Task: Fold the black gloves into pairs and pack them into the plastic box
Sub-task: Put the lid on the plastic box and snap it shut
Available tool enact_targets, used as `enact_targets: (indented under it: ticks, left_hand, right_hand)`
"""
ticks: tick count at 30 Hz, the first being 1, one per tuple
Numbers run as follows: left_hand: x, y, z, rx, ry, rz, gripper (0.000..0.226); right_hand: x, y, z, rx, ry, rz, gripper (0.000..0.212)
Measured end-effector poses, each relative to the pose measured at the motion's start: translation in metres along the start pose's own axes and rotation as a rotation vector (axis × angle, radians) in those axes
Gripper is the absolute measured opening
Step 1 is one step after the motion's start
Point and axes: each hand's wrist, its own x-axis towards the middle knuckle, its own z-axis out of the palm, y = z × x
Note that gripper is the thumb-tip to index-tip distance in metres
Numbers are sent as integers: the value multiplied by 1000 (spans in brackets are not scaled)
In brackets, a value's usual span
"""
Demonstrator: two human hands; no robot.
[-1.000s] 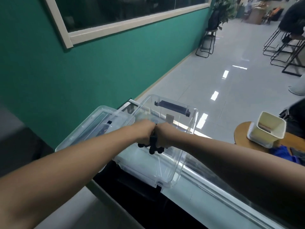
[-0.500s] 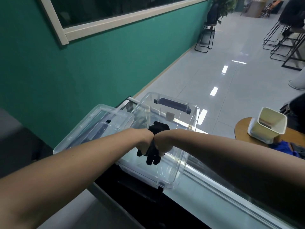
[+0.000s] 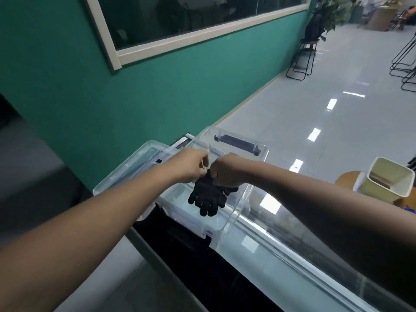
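Note:
A pair of black gloves (image 3: 208, 195) hangs fingers-down over the clear plastic box (image 3: 238, 208), which stands on the glass-topped table. My left hand (image 3: 191, 164) and my right hand (image 3: 226, 173) meet above the box. Both pinch the cuff end of the gloves, the right hand gripping it from the right. The glove fingers dangle inside the box, just above its floor. The cuffs are hidden behind my hands.
The box's clear lid (image 3: 135, 167) lies to the left of the box. A green wall runs along the left. A cream bin (image 3: 388, 176) stands on a round wooden stool to the right. A tiled floor and metal stools (image 3: 301, 61) lie beyond.
My hands have lifted and parted slightly. The gloves now hang lower and longer into the box, with more of their fingers showing.

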Motion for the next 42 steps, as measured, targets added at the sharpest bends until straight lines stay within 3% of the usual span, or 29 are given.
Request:
enact_targets:
  ticks: [6,13,21,29,37,39,42]
  left_hand:
    - [-47,-7,-9,-180,336,-101,6]
    - [-83,-34,-8,-281,452,-239,6]
    - [-90,-143,-15,-367,474,-467,7]
    - [-79,-251,4,-349,371,-582,15]
    - [-70,-328,47,-191,297,-737,52]
    - [-71,-342,59,-251,319,-788,47]
    - [-74,-352,70,-267,388,-793,15]
  right_hand:
    - [-29,-5,-6,204,273,-41,18]
    - [-28,-38,-4,472,326,-76,12]
    - [35,-119,-22,882,210,-62,19]
    - [122,-172,-25,865,122,-1,21]
    - [173,-186,-11,834,21,67,24]
    - [180,-189,-8,822,-22,71,24]
    - [187,-192,-4,818,-80,87,24]
